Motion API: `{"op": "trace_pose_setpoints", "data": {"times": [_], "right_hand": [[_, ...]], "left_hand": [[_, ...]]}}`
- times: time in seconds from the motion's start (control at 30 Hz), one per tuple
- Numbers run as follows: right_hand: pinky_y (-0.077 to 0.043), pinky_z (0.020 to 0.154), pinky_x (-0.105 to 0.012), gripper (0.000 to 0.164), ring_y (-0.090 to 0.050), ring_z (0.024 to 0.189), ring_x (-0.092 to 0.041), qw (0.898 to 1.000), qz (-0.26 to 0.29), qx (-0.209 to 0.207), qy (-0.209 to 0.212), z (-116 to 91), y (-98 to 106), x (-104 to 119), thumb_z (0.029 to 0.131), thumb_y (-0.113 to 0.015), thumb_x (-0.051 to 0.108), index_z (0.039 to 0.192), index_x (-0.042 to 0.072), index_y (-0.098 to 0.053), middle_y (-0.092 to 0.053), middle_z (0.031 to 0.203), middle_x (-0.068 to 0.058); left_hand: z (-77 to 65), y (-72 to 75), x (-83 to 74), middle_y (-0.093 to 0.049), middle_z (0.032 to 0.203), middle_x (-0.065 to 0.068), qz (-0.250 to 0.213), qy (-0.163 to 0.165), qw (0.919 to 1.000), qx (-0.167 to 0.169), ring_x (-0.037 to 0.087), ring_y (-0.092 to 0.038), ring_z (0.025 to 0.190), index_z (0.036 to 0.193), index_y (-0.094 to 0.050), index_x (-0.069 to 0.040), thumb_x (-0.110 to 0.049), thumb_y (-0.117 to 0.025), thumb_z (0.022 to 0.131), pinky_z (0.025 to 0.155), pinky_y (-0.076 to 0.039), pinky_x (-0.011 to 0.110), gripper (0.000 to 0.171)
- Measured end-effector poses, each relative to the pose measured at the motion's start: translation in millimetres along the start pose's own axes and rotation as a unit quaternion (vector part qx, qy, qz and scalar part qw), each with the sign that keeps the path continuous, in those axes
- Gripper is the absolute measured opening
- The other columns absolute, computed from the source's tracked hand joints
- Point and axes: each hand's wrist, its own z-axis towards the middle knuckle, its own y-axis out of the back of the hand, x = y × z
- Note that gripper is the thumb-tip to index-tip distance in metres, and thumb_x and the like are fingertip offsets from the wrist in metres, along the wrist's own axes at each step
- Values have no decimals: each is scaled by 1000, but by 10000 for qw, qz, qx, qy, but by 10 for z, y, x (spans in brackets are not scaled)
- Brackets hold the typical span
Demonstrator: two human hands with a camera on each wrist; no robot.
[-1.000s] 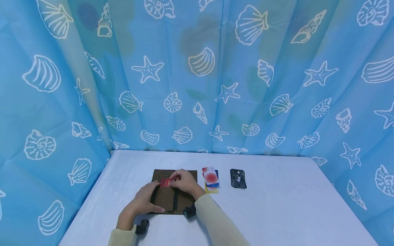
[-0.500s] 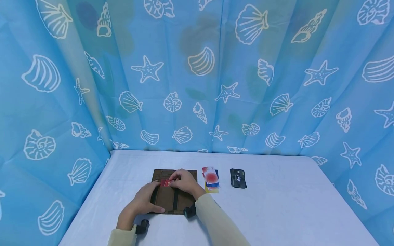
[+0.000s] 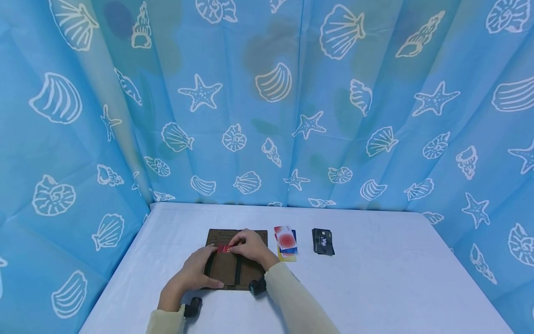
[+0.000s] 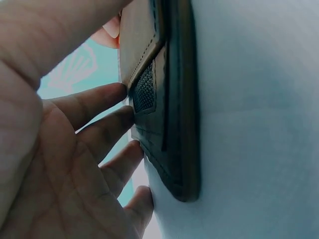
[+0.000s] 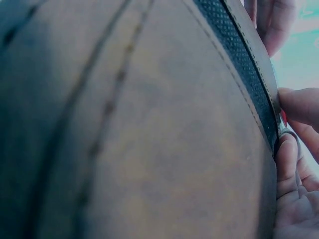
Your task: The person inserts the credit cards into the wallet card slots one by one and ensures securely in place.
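An opened brown wallet (image 3: 224, 271) lies flat on the white table, with a dark band down its middle. A red card (image 3: 223, 249) stands partly out of the wallet's left pocket, its lower part hidden inside. My right hand (image 3: 249, 246) pinches that card at its right end. My left hand (image 3: 195, 269) spans the wallet's left side, thumb on the near edge and fingertips by the card. In the left wrist view, the left fingers (image 4: 107, 129) reach out fairly straight against the wallet's edge. Only a sliver of red shows by the right thumb (image 5: 299, 102) in the right wrist view.
Right of the wallet lie several overlapping cards (image 3: 286, 241), red-and-white, blue and yellow. Farther right is a stack of black cards (image 3: 323, 242) marked Vip. A blue shell-patterned curtain (image 3: 267, 116) hangs behind the white table (image 3: 375, 278).
The red card has slid slightly down into the wallet pocket, so a narrower strip of it shows. Both hands have stayed almost in place.
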Motion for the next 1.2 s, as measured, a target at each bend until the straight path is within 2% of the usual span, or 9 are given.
{"op": "trace_pose_setpoints", "data": {"times": [0.6,0.83,1.2], "right_hand": [[-49,78,-27,6,-53,89,-9,9996,-55,246,150,12,44,2,88,-75,26,87,21,-79,-62,96,8],[-49,80,-27,8,-53,89,-8,9989,-58,359,281,16,51,-5,87,-76,25,85,18,-80,-64,96,7],[-49,87,-29,10,-54,96,-8,9980,-257,460,359,28,41,8,87,-76,29,86,20,-80,-65,100,8]], "left_hand": [[-1,13,-35,-42,152,21,71,92,9999,34,43,-36,140,146,-41,-4,-35,-95,60,113,-33,63,107],[9,-7,-17,-42,152,19,33,143,9999,60,41,-37,141,148,-39,-4,-36,-95,61,114,-33,61,109],[-1,28,-12,-37,155,20,258,-194,9993,201,43,-32,143,150,-38,-6,-43,-93,62,114,-29,64,109]]}}
